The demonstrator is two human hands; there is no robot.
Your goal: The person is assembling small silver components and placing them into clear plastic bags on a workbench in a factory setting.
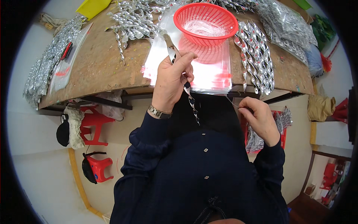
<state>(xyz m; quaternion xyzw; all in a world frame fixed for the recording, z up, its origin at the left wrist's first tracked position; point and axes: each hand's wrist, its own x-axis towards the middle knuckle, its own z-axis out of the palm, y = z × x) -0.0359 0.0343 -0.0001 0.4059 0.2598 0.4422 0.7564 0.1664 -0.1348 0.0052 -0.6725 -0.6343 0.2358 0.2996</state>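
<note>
My left hand (169,80), a watch on its wrist, is closed around a shiny silver twisted foil strip (189,98) over the table's front edge. The strip's broad end sticks up past my fingers, and its spiral tail hangs below them. Lower and to the right, my right hand (261,117) is closed with thumb and forefinger pinched on a thin pale thread (232,101). Beyond my left hand, a red plastic basket (206,35) holds a tangle of fine clear threads (205,28). It stands on a stack of clear plastic bags (209,76).
Twisted foil strips (257,56) lie right of the basket, with another pile (134,22) to the left. Silver tinsel (56,56) and a red-and-black tool (67,51) are at far left. Bagged strips (287,26) fill the right back. Red stools (100,166) stand below left; a red crate (283,138) sits below right.
</note>
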